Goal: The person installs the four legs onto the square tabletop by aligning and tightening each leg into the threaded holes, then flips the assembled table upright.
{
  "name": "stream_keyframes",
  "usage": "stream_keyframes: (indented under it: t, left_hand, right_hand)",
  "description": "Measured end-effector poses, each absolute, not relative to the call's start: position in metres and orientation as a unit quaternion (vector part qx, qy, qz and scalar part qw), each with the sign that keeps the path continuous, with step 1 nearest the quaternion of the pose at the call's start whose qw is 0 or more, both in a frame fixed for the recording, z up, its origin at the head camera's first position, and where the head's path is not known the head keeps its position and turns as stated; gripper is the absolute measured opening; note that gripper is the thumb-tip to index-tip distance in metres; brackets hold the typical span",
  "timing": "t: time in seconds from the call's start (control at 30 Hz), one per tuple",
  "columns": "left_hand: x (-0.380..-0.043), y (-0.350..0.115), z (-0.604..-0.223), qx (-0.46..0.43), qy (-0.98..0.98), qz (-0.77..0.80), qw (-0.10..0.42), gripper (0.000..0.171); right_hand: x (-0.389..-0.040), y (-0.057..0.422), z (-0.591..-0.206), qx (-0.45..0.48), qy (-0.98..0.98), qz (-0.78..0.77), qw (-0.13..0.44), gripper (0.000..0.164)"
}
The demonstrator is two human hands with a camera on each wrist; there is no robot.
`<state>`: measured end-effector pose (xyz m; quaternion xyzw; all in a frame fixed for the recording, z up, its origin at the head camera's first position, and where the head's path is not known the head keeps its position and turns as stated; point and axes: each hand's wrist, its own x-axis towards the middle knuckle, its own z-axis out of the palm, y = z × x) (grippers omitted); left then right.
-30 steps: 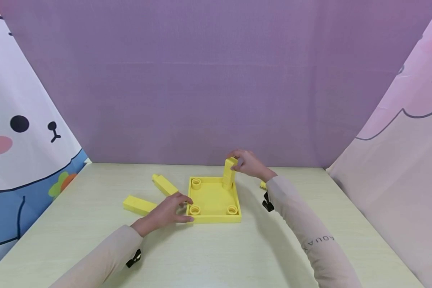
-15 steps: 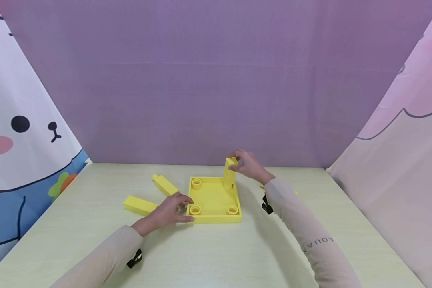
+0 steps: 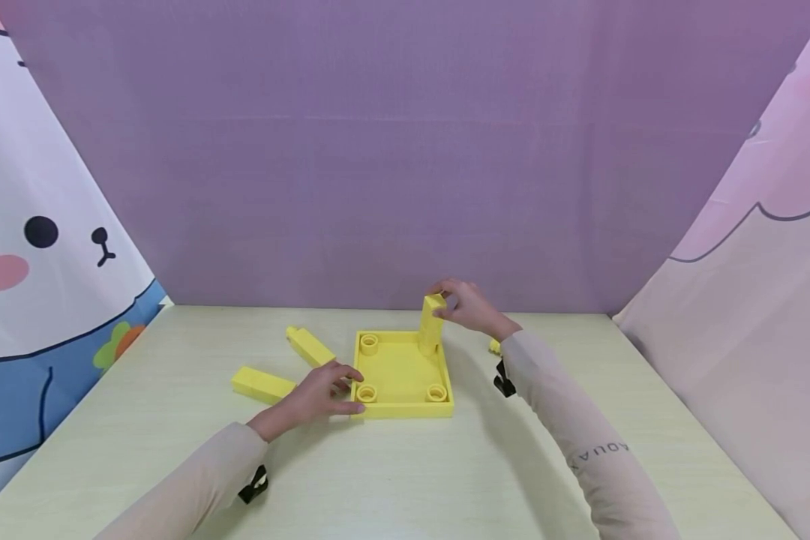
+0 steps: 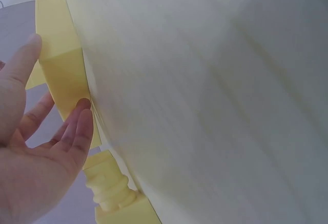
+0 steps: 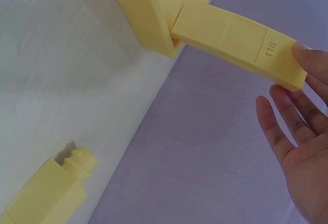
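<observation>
1. Near leg (image 3: 263,384) and far leg (image 3: 310,346): lying left of the left fingers.
2. Left hand (image 3: 310,396): fingers spread, touching the near-left corner of the tray (image 3: 401,373), apparently bracing it.
3. Right hand (image 3: 474,309): pinching the top of the held leg (image 3: 430,326), presumably aligning it; base below, at the tray's far-right corner.
4. Spare leg (image 5: 48,190): right of the pinching fingers.

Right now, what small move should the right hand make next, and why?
Perhaps twist the upright yellow leg: the right hand pinches its top, the left hand holds the yellow tray, and a loose leg has a threaded end, suggesting a screw fit.
</observation>
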<state>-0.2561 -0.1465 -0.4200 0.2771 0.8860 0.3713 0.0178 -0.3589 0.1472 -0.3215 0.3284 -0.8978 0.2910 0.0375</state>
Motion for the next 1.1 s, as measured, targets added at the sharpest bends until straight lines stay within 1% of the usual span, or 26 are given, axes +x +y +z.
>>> stream_keyframes:
  t: [0.1,0.37,0.63,0.83,1.1]
  left_hand:
    - [-0.256,-0.146,-0.420,0.278,0.885,0.374,0.018,0.050]
    - [-0.256,-0.146,-0.420,0.279,0.885,0.372,0.014,0.049]
    - [-0.256,-0.145,-0.420,0.275,0.884,0.378,0.020,0.050]
    - [-0.254,-0.145,-0.418,0.273,0.886,0.374,0.023,0.049]
    - [-0.254,-0.145,-0.417,0.274,0.886,0.372,0.026,0.048]
  right_hand:
    - [-0.359,0.147,-0.322,0.325,-0.900,0.289,0.037,0.030]
    - [-0.358,0.146,-0.330,0.309,-0.902,0.296,0.065,0.031]
    - [-0.356,0.143,-0.337,0.300,-0.895,0.311,0.113,0.030]
    - [-0.356,0.142,-0.337,0.298,-0.894,0.315,0.115,0.030]
    - [-0.360,0.146,-0.330,0.320,-0.898,0.291,0.084,0.032]
